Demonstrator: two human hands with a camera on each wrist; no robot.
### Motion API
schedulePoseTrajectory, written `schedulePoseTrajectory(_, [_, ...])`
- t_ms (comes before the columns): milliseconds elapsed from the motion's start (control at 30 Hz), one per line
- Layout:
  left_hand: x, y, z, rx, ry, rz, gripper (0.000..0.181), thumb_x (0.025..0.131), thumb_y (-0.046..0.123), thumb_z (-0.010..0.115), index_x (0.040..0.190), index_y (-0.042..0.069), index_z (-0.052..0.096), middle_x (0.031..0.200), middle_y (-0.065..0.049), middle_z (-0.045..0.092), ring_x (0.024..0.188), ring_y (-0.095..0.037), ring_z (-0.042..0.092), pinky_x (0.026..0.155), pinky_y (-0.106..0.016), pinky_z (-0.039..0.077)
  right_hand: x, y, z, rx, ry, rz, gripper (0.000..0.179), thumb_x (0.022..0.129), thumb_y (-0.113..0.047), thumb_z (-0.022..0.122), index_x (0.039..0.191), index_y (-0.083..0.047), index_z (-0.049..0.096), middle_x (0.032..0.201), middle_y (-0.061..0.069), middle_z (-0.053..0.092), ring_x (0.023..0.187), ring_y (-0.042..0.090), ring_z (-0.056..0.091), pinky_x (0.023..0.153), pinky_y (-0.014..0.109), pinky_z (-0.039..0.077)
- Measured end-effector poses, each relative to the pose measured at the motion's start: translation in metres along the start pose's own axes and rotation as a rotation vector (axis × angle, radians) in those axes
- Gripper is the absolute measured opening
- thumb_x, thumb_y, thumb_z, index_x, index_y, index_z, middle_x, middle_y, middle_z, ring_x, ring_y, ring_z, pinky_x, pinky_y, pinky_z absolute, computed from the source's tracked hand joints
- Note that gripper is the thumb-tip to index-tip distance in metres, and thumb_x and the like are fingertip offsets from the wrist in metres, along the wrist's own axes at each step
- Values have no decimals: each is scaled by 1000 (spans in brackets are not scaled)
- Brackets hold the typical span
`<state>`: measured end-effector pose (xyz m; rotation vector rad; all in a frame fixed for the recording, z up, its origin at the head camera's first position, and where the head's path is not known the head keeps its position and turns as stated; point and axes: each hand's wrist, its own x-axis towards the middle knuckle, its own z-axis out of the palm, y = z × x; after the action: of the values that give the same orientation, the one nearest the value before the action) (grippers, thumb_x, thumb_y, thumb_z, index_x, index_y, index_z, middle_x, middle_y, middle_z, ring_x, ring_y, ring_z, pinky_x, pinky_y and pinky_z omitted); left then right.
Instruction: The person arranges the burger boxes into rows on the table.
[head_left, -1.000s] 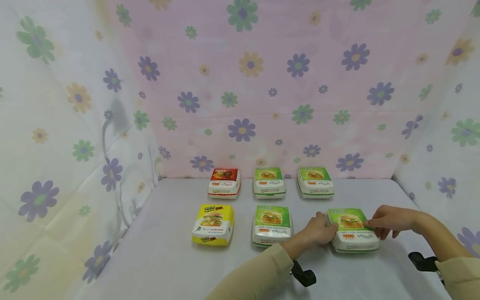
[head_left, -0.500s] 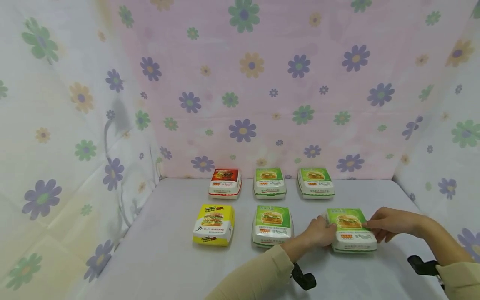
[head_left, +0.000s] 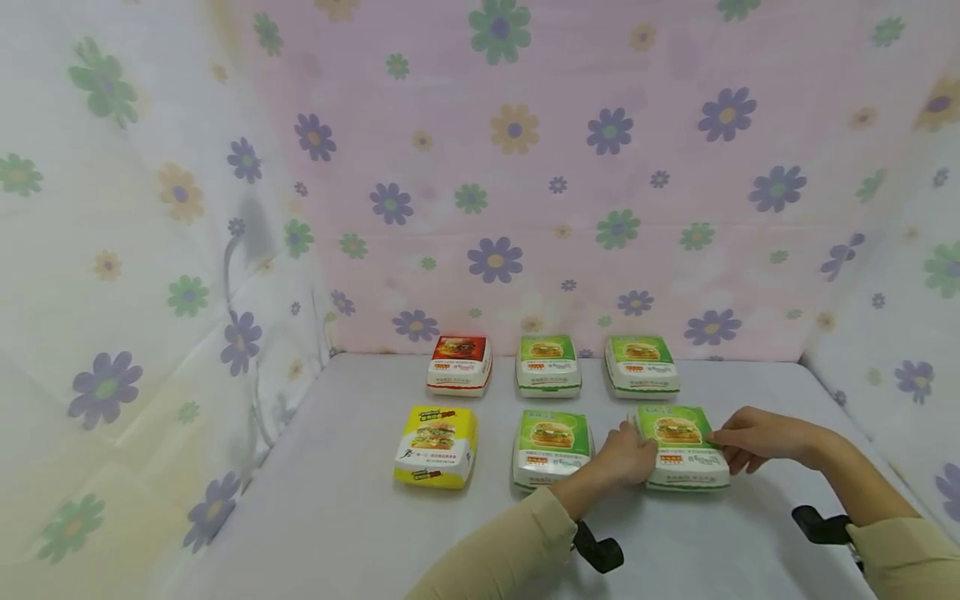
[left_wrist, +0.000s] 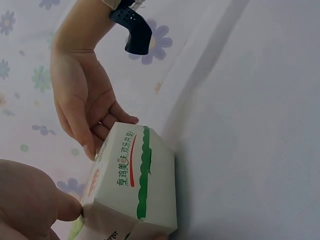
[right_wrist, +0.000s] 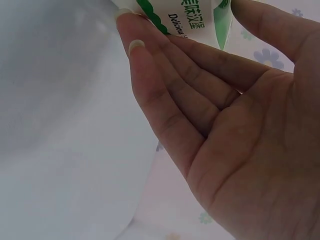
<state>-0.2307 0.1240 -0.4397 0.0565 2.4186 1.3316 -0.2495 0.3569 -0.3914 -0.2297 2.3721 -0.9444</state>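
Note:
A green-and-white burger box with a burger picture on its lid sits at the right end of the front row in the head view. My left hand grips its left side, thumb on the lid's edge. From the opposite side my right hand holds it, thumb at the top edge and fingers along the side wall. In the left wrist view the printed front of the box shows between both hands. The right wrist view has the fingertips against the lower side of the box.
Left of the held box stand another green box and a yellow one. Behind them are a red box and two green ones, the middle and right. Flowered cloth surrounds the white table.
Both hands have shifted the right-hand green box to the left and slightly back, nearer to its neighbour in the front row. The head view has turned a little left.

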Motion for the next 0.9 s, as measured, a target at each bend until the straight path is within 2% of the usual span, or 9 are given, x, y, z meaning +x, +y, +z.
schedulePoseTrajectory(133, [-1,0,-1,6,7,-12,52,104,28,56,141,-6,46,126,-20,56,107,-24,54,100,-42,47,2,1,2,-24,11,-1,34,106,-24,57,108,7,71,86,7,71,80,23,68,71,37,58])
schedulePoseTrajectory(233, [-4,0,-2,39,17,-20,61,104,33,56,149,-6,40,140,-22,52,125,-26,52,109,-43,44,3,0,2,-51,21,15,37,106,-26,56,108,7,71,85,7,71,79,22,67,70,37,58])
schedulePoseTrajectory(333, [-11,0,-7,88,30,-4,72,103,39,56,155,-5,31,151,-26,41,139,-33,45,114,-44,40,1,-2,-1,-92,30,32,41,107,-29,55,110,9,70,87,7,71,79,21,67,70,37,58])
schedulePoseTrajectory(400, [-19,1,-16,113,25,31,78,103,43,55,158,-4,26,155,-26,36,143,-34,41,115,-45,39,-3,-3,-5,-119,38,43,44,107,-32,54,110,9,69,89,8,71,80,20,67,71,37,58])
schedulePoseTrajectory(533, [-46,2,-50,113,-30,171,80,104,48,52,161,2,20,162,-20,27,150,-29,31,119,-45,34,-13,-4,-16,-162,47,16,46,107,-35,54,105,8,71,93,8,71,84,22,68,72,39,59])
schedulePoseTrajectory(600, [-60,-1,-69,109,-45,260,78,105,49,49,162,5,20,163,-16,27,149,-26,33,119,-46,34,-19,-3,-22,-190,57,-22,45,106,-35,55,103,6,72,95,8,72,87,24,69,74,41,59])
schedulePoseTrajectory(667, [-73,-7,-88,106,-30,340,75,106,50,48,163,9,20,164,-12,29,146,-26,38,118,-46,36,-25,-2,-26,-240,89,-81,42,107,-32,54,106,6,72,97,7,73,89,24,69,75,45,59])
schedulePoseTrajectory(800, [-90,-26,-128,135,88,473,73,105,51,51,163,19,20,163,-5,30,141,-24,43,115,-51,39,-33,-1,-27,-381,256,-220,36,106,-23,56,116,8,69,103,7,73,93,28,69,76,46,58])
schedulePoseTrajectory(900, [-93,-46,-160,222,239,546,75,102,51,57,162,22,23,164,-4,29,146,-24,37,117,-54,36,-35,1,-23,-449,420,-296,35,105,-20,59,121,11,65,109,17,72,102,40,66,80,54,57])
